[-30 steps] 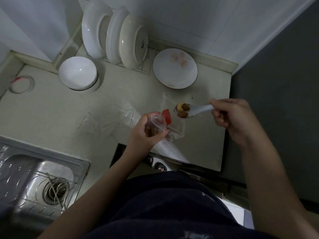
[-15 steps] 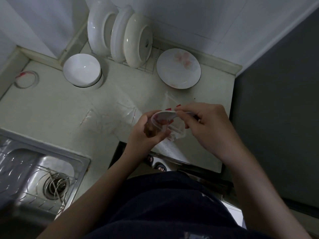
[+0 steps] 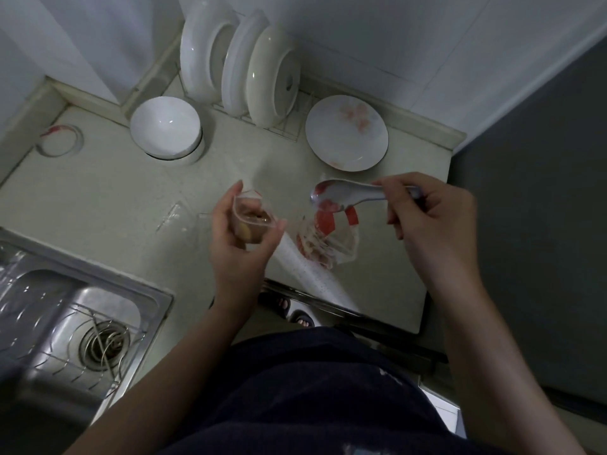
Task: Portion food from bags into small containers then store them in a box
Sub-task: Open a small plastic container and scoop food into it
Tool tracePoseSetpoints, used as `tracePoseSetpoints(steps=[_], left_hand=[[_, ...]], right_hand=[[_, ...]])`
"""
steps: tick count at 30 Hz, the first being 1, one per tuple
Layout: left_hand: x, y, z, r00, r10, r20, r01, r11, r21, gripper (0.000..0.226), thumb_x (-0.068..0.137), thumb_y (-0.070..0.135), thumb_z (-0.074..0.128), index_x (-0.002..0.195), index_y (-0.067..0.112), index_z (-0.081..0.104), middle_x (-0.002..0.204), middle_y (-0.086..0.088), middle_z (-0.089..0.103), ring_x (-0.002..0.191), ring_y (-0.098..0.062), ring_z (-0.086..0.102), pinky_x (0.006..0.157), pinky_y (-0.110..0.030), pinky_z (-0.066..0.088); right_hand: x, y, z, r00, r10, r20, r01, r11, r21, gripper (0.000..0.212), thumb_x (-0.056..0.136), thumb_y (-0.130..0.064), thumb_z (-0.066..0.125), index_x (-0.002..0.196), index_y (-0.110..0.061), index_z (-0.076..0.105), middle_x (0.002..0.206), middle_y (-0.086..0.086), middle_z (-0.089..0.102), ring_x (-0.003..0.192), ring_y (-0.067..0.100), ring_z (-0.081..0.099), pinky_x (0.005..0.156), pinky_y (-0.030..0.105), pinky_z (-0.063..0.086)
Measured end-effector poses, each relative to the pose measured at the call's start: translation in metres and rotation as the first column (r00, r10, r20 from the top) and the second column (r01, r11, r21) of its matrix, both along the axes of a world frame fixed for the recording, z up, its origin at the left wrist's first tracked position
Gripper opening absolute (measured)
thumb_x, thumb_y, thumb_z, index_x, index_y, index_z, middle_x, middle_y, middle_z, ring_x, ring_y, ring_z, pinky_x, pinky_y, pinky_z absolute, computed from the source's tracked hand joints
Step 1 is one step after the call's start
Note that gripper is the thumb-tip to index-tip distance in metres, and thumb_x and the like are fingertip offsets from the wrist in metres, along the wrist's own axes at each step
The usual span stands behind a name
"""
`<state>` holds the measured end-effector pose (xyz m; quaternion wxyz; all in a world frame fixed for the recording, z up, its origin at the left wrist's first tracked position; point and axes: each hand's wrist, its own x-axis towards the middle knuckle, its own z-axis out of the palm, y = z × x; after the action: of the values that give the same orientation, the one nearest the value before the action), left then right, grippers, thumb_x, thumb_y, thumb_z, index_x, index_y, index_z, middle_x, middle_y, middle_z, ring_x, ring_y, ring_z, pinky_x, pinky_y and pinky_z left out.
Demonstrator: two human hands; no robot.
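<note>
View: head, looking down on the bench (image 3: 115, 198).
Bag (image 3: 323, 241): clear plastic with red print, lying on the bench near its front edge; landmark for this entry.
Left hand (image 3: 236, 244): just left of the bag, grip curled round the small container (image 3: 251, 221).
Small container: clear, held off the bench, tilted, with brown and pale food pieces inside.
Right hand (image 3: 433, 224): right of the bag, grip pinching the spoon (image 3: 341, 193) by its handle.
Spoon: white, its bowl over the bag's far end.
Flowered plate (image 3: 346, 133): flat on the bench, beyond the bag.
White bowl (image 3: 166, 126): beyond and well left of the bag.
Racked plates (image 3: 243, 60): standing on edge, far beyond the bag.
Sink (image 3: 65, 316): steel, well left of the bag.
</note>
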<state>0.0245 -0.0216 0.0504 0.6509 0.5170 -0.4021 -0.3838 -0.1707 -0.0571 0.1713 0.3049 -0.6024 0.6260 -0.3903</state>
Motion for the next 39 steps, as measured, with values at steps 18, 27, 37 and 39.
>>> tracePoseSetpoints(steps=[18, 27, 37, 39], left_hand=[[0.000, 0.003, -0.011, 0.981, -0.182, 0.067, 0.171, 0.975, 0.141, 0.017, 0.084, 0.034, 0.071, 0.100, 0.038, 0.065, 0.098, 0.015, 0.068, 0.089, 0.000, 0.065, 0.074, -0.013, 0.050], [-0.001, 0.004, -0.010, 0.976, -0.209, 0.066, 0.187, 0.949, 0.254, 0.028, 0.077, 0.044, 0.072, 0.100, 0.032, 0.064, 0.101, 0.014, 0.066, 0.094, -0.003, 0.064, 0.080, -0.028, 0.055], [0.001, 0.005, -0.013, 0.974, -0.221, 0.059, 0.194, 0.935, 0.297, 0.026, 0.076, 0.037, 0.075, 0.098, 0.045, 0.063, 0.101, 0.020, 0.067, 0.095, 0.000, 0.064, 0.079, -0.024, 0.054], [0.000, 0.005, -0.013, 0.971, -0.228, 0.075, 0.197, 0.936, 0.293, 0.028, 0.078, 0.033, 0.075, 0.100, 0.043, 0.063, 0.100, 0.021, 0.067, 0.094, 0.001, 0.064, 0.078, -0.022, 0.054]], right_hand=[[0.011, -0.010, -0.020, 0.742, 0.173, -0.648, -0.208, 0.978, 0.022, 0.021, 0.093, -0.019, 0.052, 0.084, -0.009, 0.068, 0.076, 0.005, 0.064, 0.069, 0.025, 0.058, 0.060, 0.034, 0.046], [0.036, -0.055, -0.076, 0.378, 0.628, -0.680, -0.386, 0.775, 0.501, 0.021, 0.079, -0.008, 0.048, 0.059, -0.009, 0.044, 0.057, 0.001, 0.036, 0.055, 0.019, 0.041, 0.045, 0.025, 0.022], [0.016, -0.063, -0.109, 0.600, 0.578, -0.553, -0.263, 0.796, 0.546, 0.030, 0.067, -0.006, 0.058, 0.048, -0.017, 0.037, 0.053, -0.005, 0.033, 0.047, 0.019, 0.037, 0.045, 0.022, 0.025], [0.009, -0.067, -0.115, 0.715, 0.525, -0.462, -0.194, 0.783, 0.591, 0.030, 0.080, -0.017, 0.063, 0.055, -0.017, 0.048, 0.056, -0.004, 0.045, 0.050, 0.016, 0.044, 0.049, 0.022, 0.030]])
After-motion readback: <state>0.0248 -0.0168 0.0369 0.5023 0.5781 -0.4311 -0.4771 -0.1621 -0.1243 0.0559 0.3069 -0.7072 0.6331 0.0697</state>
